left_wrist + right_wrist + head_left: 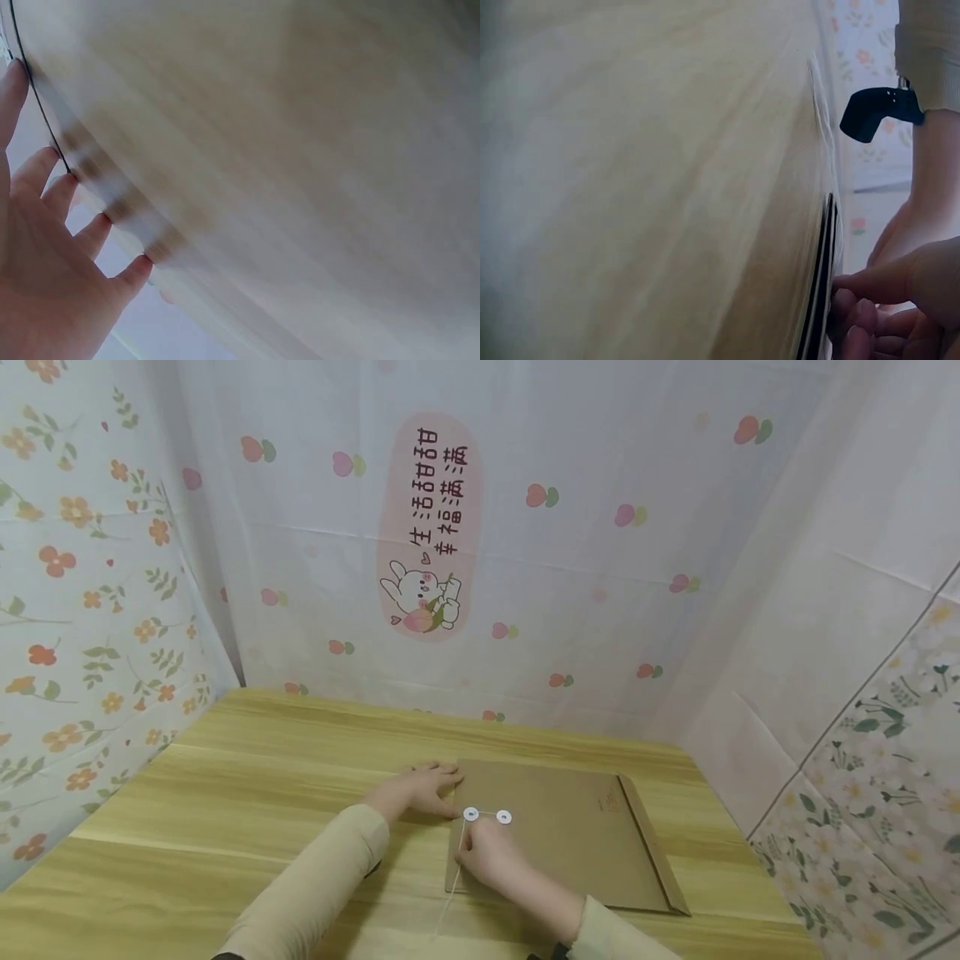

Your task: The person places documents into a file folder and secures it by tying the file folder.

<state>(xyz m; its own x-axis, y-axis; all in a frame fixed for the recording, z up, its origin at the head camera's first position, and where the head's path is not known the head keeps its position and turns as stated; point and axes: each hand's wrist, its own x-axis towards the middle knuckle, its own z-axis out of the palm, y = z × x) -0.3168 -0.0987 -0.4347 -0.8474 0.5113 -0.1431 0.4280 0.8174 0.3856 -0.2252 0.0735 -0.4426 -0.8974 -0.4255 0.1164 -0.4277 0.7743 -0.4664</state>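
Note:
A brown kraft document envelope (pixel 562 843) lies flat on the table, its folded flap strip (pixel 651 843) towards the right. Two white button discs sit near its left edge: a left disc (pixel 471 814) and a right disc (pixel 504 817). Thin white string (pixel 448 902) spans the discs and trails down past the envelope's lower left corner. My right hand (pixel 495 853), just below the discs, pinches this string between thumb and fingers; its other fingers are curled. My left hand (pixel 429 789) rests at the envelope's left edge, fingers spread and touching it.
The wood-grain table (pixel 247 777) extends to the left of the envelope. A white printed curtain (pixel 555 577) hangs behind it, with floral cloth (pixel 82 610) at left and more patterned cloth (pixel 885 827) at right. A black wrist mount (pixel 877 112) shows in the right wrist view.

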